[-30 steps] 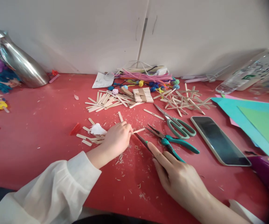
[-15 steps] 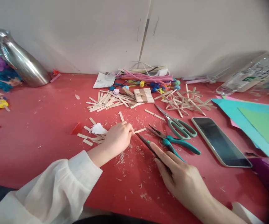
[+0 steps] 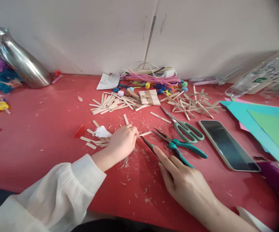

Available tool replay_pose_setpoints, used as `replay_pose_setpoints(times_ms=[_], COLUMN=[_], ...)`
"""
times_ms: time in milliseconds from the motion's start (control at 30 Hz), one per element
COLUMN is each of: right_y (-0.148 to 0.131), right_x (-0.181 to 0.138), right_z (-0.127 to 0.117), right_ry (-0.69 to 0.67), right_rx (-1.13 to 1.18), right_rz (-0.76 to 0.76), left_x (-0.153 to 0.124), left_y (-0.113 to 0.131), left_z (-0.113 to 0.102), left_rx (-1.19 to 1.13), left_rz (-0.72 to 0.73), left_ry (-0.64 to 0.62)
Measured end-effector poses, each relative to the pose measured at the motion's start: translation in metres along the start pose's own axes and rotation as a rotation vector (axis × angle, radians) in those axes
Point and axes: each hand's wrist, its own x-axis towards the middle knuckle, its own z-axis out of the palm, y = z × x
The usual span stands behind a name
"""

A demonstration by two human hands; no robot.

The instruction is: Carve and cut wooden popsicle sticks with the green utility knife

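Observation:
My left hand [image 3: 122, 141] is closed, pinching a short wooden craft stick [image 3: 144, 133] flat against the red table [image 3: 45, 135]. My right hand [image 3: 181, 182] grips a thin dark knife [image 3: 147, 144], forefinger stretched along its back, and the blade tip meets the stick beside my left fingertips. Wood shavings [image 3: 134, 161] lie scattered between and below both hands. Cut stick pieces and a white scrap [image 3: 101, 132] sit just left of my left hand.
Teal-handled pliers [image 3: 178, 148], green scissors [image 3: 183, 127] and a phone [image 3: 227, 145] lie to the right. Piles of craft sticks [image 3: 112, 103], pipe cleaners [image 3: 154, 79], coloured paper [image 3: 262, 125], a plastic bottle [image 3: 260, 75] and a metal jug [image 3: 18, 61] line the back.
The right hand slid the knife back a little toward me, then forward again to the stick. The left hand stayed put on the stick.

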Motion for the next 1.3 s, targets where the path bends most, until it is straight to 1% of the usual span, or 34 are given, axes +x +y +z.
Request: replay_pose_setpoints(times_ms=[333, 533, 767, 900, 1000, 1100, 1300], right_y=[-0.004, -0.008, -0.010, -0.006, 0.000, 0.003, 0.004], right_x=[0.000, -0.001, -0.004, -0.006, -0.005, -0.003, -0.001], right_z=[-0.003, -0.002, -0.004, -0.002, -0.002, -0.006, -0.007], right_ry=[0.014, 0.025, 0.011, 0.012, 0.025, -0.007, -0.056], right_rx=[-0.111, -0.230, -0.256, -0.166, 0.017, 0.169, 0.283], right_rz=[-0.042, -0.069, -0.092, -0.057, 0.027, 0.101, 0.195], left_x=[0.000, -0.001, -0.002, -0.001, -0.001, 0.000, 0.000], left_y=[0.000, 0.001, 0.000, 0.002, 0.003, 0.002, 0.000], left_z=[-0.002, -0.002, 0.000, -0.002, -0.003, -0.003, -0.003], left_rx=[0.002, -0.004, -0.008, -0.004, -0.028, -0.053, -0.069], left_rz=[-0.031, -0.040, -0.041, -0.044, -0.066, -0.067, -0.054], left_ry=[0.000, 0.001, 0.013, 0.001, -0.007, -0.007, -0.009])
